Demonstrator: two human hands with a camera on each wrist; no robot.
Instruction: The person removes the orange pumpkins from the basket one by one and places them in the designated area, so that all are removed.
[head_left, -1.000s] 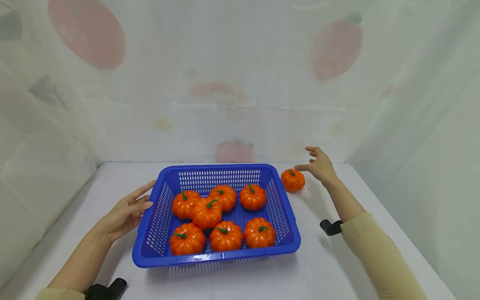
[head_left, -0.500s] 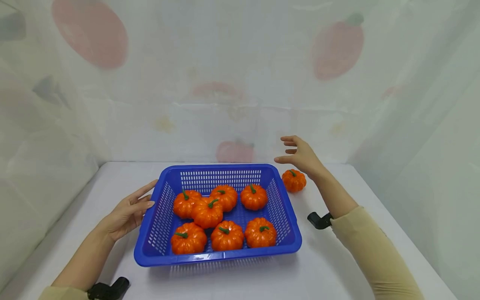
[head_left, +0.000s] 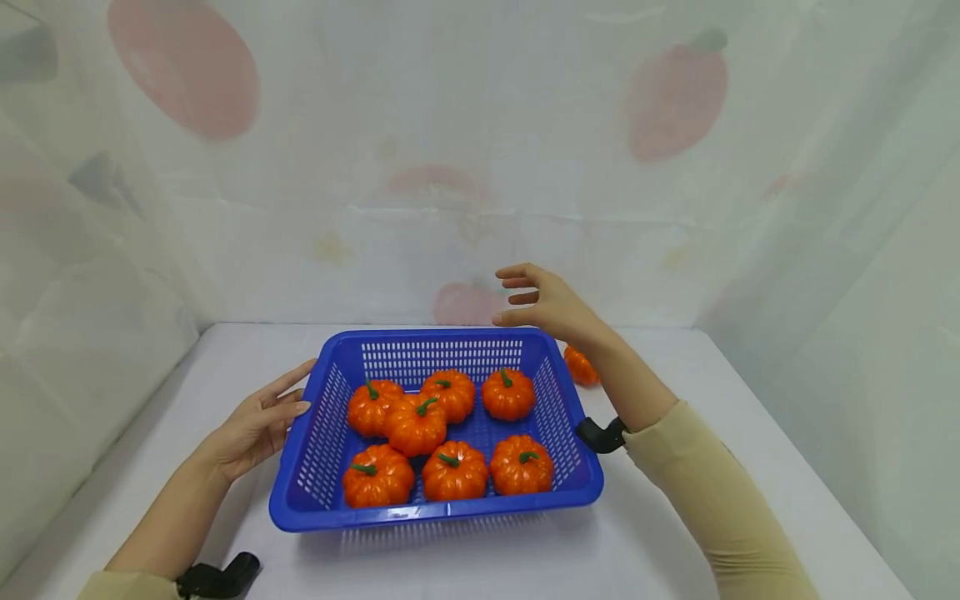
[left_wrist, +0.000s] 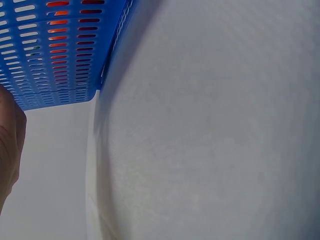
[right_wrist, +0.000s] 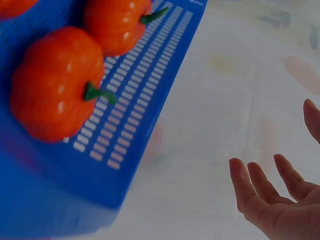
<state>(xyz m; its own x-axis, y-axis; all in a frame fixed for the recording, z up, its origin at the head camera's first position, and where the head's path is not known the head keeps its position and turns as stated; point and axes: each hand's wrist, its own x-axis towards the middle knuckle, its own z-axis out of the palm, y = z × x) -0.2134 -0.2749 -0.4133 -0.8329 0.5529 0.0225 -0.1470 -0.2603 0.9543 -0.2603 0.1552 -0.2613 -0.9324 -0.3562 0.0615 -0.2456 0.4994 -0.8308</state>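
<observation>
A blue slotted basket (head_left: 577, 450) sits on the white table and holds several small orange pumpkins (head_left: 507, 394). My left hand (head_left: 258, 421) rests open against the basket's left wall, fingers straight. My right hand (head_left: 542, 304) hovers empty above the basket's far right corner, fingers spread and relaxed. One more pumpkin (head_left: 580, 365) lies on the table outside the basket's right wall, partly hidden behind my right forearm. The right wrist view shows the basket wall (right_wrist: 135, 120), two pumpkins (right_wrist: 57, 82) inside and my open fingers (right_wrist: 260, 192). The left wrist view shows the basket's wall (left_wrist: 55, 50) from outside.
A white table (head_left: 675, 533) carries everything, closed in by pale curtains (head_left: 450, 150) printed with faint red shapes at the back and both sides. Black wrist camera mounts (head_left: 217, 577) show at both sleeves.
My right hand has lifted away from the lone pumpkin on the table and moved left, over the basket's far right corner. The left hand and basket have stayed still.
</observation>
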